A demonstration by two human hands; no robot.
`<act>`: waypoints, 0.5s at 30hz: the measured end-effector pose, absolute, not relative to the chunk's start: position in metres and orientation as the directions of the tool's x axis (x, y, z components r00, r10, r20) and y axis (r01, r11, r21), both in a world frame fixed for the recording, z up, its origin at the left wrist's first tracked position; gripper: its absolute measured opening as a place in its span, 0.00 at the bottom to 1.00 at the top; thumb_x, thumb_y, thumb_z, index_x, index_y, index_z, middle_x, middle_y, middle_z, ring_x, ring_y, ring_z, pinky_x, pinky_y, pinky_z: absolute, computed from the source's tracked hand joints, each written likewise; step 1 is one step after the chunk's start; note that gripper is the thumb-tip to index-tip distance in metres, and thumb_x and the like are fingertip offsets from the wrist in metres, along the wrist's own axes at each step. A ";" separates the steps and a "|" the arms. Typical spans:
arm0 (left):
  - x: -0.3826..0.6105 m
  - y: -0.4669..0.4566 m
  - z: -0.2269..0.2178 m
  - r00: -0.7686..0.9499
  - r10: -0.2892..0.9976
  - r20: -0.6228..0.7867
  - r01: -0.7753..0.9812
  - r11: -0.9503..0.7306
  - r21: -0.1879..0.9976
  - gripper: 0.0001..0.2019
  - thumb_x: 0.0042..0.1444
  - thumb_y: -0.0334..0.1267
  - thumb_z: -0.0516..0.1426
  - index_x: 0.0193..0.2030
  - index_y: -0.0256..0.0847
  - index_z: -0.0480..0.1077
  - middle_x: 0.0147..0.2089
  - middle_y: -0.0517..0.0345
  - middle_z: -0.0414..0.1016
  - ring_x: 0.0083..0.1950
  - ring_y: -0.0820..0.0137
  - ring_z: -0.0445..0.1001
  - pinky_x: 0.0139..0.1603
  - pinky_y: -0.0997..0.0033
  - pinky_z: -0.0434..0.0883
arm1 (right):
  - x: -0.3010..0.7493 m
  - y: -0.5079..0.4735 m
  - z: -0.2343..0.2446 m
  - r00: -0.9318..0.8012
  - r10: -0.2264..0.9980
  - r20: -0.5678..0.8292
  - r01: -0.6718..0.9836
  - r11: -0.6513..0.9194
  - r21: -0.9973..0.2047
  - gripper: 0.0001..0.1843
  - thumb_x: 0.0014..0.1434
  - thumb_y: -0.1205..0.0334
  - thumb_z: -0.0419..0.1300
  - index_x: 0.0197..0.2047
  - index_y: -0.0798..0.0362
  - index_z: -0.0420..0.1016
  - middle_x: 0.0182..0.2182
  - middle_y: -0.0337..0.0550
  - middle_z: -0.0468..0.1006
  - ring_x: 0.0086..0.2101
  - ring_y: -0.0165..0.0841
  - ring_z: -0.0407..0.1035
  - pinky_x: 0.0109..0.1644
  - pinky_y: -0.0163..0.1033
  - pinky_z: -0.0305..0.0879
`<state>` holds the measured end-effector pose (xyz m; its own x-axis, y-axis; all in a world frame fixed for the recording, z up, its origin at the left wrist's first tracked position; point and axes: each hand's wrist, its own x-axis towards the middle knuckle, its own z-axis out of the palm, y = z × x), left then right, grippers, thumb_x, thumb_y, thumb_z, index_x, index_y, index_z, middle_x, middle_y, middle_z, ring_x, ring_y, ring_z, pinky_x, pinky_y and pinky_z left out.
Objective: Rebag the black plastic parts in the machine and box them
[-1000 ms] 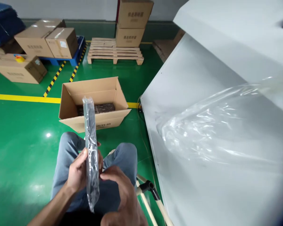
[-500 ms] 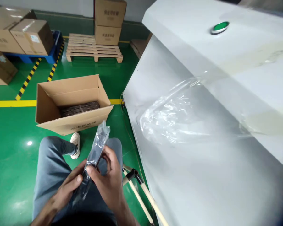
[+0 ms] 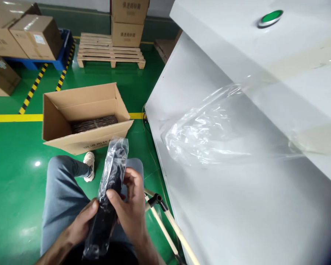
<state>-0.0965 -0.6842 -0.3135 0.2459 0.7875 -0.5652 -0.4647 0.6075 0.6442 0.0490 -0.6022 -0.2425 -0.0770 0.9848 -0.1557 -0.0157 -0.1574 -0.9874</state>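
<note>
A long black part in a clear plastic bag (image 3: 109,195) lies slanted between my hands, above my lap; its exact kind is hard to make out through the shiny wrap. My left hand (image 3: 84,222) grips its left edge low down, thumb on top. Around the right edge, near the middle, my right hand (image 3: 129,204) is closed, with its thumb pressing the upper face and the fingers behind. Beyond my knees an open cardboard box (image 3: 71,141) stands on the floor, with several dark wrapped pieces (image 3: 95,124) lying flat at its bottom.
On the right a large white cabinet (image 3: 223,195) carries a taped-on clear plastic bag (image 3: 201,136) and a green button (image 3: 271,17). Cream tubes with a black joint (image 3: 156,200) stand beside my right leg. Farther back are a wooden pallet (image 3: 99,53) and cartons (image 3: 35,36) on a blue pallet.
The bagged black part has turned in my hands, from its narrow side to its broad dark face. Both hands still hold it. The view has tilted slightly downward.
</note>
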 end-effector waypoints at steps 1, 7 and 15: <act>-0.095 -0.684 -0.313 0.318 0.771 -0.552 -0.490 0.632 0.600 0.38 0.58 0.73 0.56 0.47 0.35 0.82 0.41 0.42 0.85 0.41 0.54 0.82 0.44 0.58 0.78 | 0.050 -0.602 -0.243 -0.079 0.985 -0.151 -0.018 -0.153 -0.988 0.23 0.57 0.60 0.69 0.54 0.47 0.69 0.43 0.41 0.79 0.43 0.35 0.76 0.45 0.39 0.76; -0.086 -0.686 -0.313 0.404 0.760 -0.509 -0.595 0.641 0.485 0.44 0.57 0.78 0.49 0.34 0.34 0.83 0.30 0.42 0.81 0.26 0.62 0.78 0.26 0.67 0.70 | 0.052 -0.603 -0.247 -0.053 0.995 -0.085 -0.040 -0.087 -0.995 0.18 0.61 0.62 0.66 0.54 0.47 0.69 0.41 0.39 0.79 0.40 0.33 0.76 0.47 0.40 0.77; -0.086 -0.653 -0.290 -0.242 0.876 -0.418 -0.321 0.335 0.886 0.18 0.60 0.53 0.68 0.52 0.46 0.81 0.53 0.53 0.82 0.57 0.59 0.76 0.58 0.67 0.72 | 0.058 -0.603 -0.262 -0.093 0.995 -0.044 0.039 -0.041 -0.998 0.23 0.64 0.58 0.66 0.61 0.48 0.73 0.45 0.44 0.80 0.42 0.36 0.77 0.47 0.42 0.77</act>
<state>-0.0862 -0.6532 -0.2896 -0.2415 0.8757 -0.4182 -0.3206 0.3347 0.8861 0.0575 -0.6034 -0.2615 -0.0930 0.9947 -0.0443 0.0388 -0.0408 -0.9984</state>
